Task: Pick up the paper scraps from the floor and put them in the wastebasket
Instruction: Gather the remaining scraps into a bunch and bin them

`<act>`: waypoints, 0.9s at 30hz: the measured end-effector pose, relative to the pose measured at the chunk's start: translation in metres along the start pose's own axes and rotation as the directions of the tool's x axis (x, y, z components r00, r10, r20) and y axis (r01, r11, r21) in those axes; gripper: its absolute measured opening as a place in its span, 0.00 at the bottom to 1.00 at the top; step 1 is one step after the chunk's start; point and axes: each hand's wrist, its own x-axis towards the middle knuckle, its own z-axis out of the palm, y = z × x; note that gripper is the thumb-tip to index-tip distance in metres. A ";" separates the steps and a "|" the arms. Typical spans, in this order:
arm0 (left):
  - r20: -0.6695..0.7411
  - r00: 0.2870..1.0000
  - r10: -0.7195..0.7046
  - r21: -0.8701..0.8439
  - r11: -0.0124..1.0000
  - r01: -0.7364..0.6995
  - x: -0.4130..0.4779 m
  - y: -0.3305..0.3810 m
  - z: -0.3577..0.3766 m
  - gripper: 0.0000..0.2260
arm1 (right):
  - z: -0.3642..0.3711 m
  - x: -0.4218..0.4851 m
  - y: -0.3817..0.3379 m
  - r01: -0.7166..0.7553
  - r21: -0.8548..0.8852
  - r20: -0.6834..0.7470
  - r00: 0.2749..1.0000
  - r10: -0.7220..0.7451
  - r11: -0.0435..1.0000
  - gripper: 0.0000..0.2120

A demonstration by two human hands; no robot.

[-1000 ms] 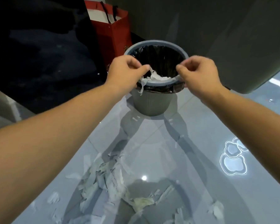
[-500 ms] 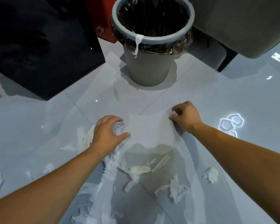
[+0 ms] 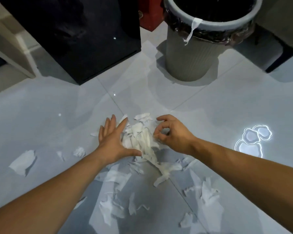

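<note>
A heap of white paper scraps (image 3: pixel 139 139) lies on the glossy floor between my hands. My left hand (image 3: pixel 112 139) is flat and open, its fingers spread, pressing against the left side of the heap. My right hand (image 3: pixel 172 134) curls at the heap's right side, thumb and forefinger pinched on a scrap. More scraps (image 3: pixel 208 191) lie scattered nearer me, and one larger piece (image 3: pixel 23 162) sits at the far left. The grey wastebasket (image 3: pixel 193 53) with a black liner stands beyond, at the top right. A paper strip (image 3: pixel 192 30) hangs over its rim.
A black cabinet (image 3: pixel 85 34) stands at the upper left, close to the wastebasket. A red bag (image 3: pixel 149 17) shows behind them. A pale furniture leg (image 3: pixel 15 53) is at the far left. A dark grey furniture base (image 3: pixel 277 53) sits right of the basket. Ceiling lights reflect on the tiles (image 3: pixel 254 137).
Both hands left the wastebasket rim and dropped to the floor. They then closed in from either side, bunching loose scraps into a heap. The view tilted down and nearer the floor.
</note>
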 end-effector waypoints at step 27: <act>-0.014 0.964 0.267 0.139 0.955 -0.262 -0.042 -0.025 0.024 0.49 | 0.065 -0.002 0.009 0.420 -0.448 0.398 0.884 -0.244 0.789 0.32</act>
